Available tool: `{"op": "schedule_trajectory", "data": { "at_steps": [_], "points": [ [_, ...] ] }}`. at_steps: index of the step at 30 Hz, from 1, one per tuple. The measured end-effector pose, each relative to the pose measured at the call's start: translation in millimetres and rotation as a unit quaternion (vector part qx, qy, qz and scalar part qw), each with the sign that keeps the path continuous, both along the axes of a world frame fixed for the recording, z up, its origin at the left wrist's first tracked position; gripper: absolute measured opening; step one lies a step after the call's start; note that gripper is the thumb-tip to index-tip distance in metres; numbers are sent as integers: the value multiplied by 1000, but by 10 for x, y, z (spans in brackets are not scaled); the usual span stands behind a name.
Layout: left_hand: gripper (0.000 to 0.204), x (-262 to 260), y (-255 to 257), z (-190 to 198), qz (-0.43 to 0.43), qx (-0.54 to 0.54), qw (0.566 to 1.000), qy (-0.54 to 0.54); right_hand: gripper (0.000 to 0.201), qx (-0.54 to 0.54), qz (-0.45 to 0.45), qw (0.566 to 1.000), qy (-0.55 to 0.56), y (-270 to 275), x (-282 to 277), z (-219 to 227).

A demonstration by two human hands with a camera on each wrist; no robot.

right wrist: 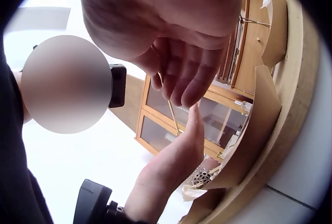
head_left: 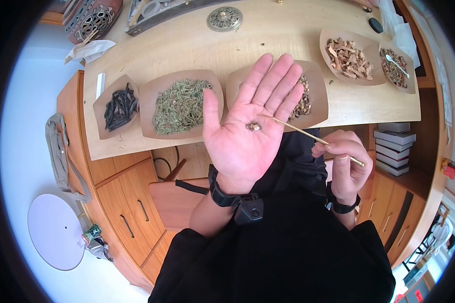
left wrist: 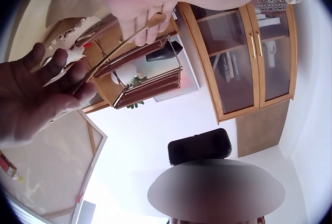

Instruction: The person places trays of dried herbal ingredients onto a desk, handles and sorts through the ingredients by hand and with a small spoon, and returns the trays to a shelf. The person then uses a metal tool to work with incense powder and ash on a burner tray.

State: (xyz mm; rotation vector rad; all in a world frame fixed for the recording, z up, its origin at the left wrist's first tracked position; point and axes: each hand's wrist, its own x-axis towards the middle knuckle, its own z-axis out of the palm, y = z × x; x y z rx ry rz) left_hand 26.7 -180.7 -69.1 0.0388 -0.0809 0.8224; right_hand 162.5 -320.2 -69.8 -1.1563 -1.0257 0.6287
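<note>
The left hand [head_left: 243, 141] is held palm up, fingers extended, partly across the brown tray [head_left: 320, 96], with small fragments [head_left: 254, 127] resting on its palm. To the tray's near right, a thin golden scoop [head_left: 303, 133] is pinched by the right hand [head_left: 351, 174], its tip positioned beside the fragments.

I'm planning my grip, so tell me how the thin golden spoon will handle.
The golden spoon is probably stiff: it juts straight from the fingers. So slender, it is likely light. Its smooth shine suggests it may twist.
</note>
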Motion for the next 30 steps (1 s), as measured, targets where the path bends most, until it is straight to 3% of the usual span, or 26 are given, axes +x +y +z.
{"op": "schedule_trajectory", "data": {
  "at_steps": [30],
  "points": [
    [88, -18, 12, 16, 19, 2, 999, 33, 23, 3, 33, 998, -51, -13, 42, 3]
  ]
}}
